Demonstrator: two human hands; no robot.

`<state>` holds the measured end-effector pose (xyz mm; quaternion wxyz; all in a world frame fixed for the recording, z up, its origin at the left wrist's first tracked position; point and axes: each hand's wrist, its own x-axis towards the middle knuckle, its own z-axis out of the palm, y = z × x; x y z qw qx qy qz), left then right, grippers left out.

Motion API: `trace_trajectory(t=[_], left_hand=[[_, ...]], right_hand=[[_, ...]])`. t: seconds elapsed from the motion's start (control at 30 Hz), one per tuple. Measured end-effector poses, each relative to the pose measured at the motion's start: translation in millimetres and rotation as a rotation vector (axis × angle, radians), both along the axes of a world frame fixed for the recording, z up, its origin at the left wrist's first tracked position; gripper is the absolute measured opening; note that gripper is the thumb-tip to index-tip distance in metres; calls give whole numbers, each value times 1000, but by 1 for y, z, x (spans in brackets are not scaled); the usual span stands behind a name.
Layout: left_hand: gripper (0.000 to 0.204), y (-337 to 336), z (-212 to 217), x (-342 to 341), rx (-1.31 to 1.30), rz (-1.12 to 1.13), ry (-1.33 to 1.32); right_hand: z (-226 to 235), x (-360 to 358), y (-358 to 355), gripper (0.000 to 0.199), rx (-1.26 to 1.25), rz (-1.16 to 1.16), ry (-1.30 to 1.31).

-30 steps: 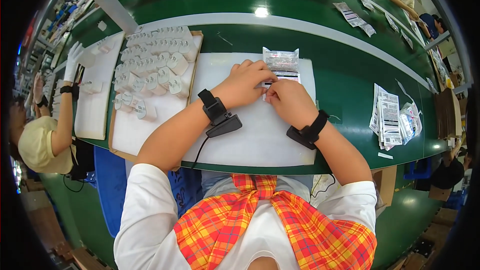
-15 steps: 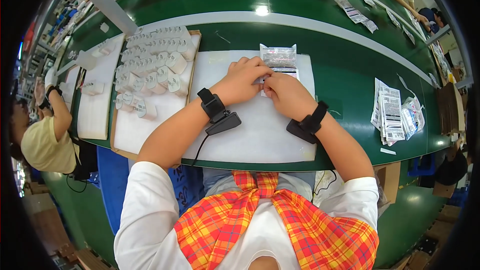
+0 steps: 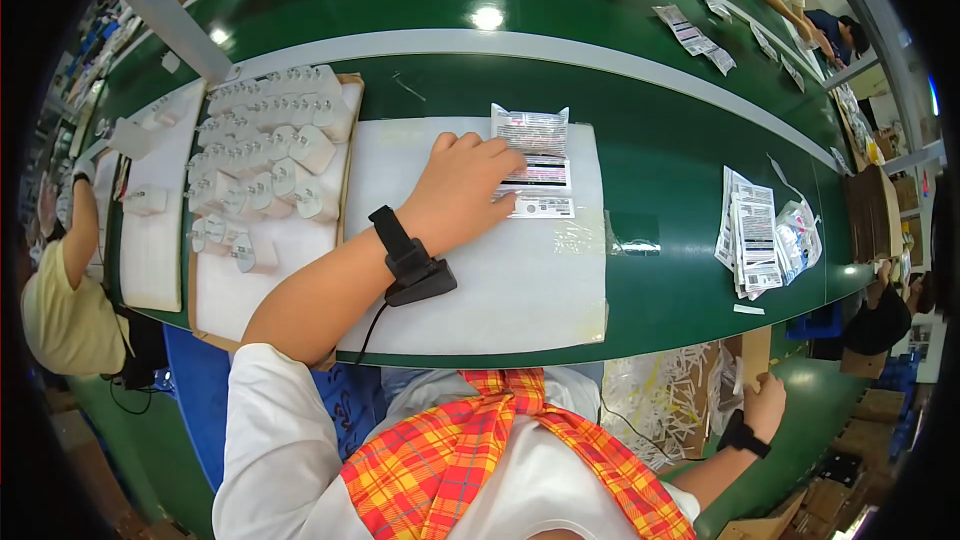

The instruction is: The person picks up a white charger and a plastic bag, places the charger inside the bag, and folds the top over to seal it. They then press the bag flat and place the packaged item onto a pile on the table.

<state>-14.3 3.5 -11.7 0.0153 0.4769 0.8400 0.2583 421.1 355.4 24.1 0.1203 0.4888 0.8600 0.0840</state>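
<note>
My left hand (image 3: 462, 190) lies at the left edge of a printed foil packet (image 3: 531, 132), with its fingers curled and its thumb and forefinger touching it. The packet lies flat on a white foam mat (image 3: 480, 310); part of it is covered by my fingers. Off the table's front edge at the lower right, my right hand (image 3: 766, 408) is lowered beside a cardboard box (image 3: 756, 355). Its fingers are curled, and whatever they may hold is too small to make out. Each wrist wears a black strap; the left one carries a black module with a cable.
White plug chargers (image 3: 285, 175) stand in rows on a foam-lined board at the left. To the right lies a stack of printed packets (image 3: 755, 235). Paper scraps (image 3: 655, 400) fill a container below the table edge. Other people sit at the far left and upper right.
My right hand has left the packet and moved down to the right, past the table edge. My left hand stays at the packet. The whole view has shifted slightly.
</note>
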Motion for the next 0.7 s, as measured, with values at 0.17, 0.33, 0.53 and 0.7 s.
trace_trajectory(t=[0.17,0.33,0.53,0.7], left_hand=[[17,9,-6,5,-25,24,168],[19,0,-9,5,-38,28,312],[26,-1,0,5,8,98,356],[34,-5,7,6,-114,116,255]], right_hand=[[44,-155,-100,37,-414,646,632],[7,-324,-150,54,-569,824,593],[-20,-385,-107,54,-766,800,331],[-14,-388,-94,56,-750,751,473]])
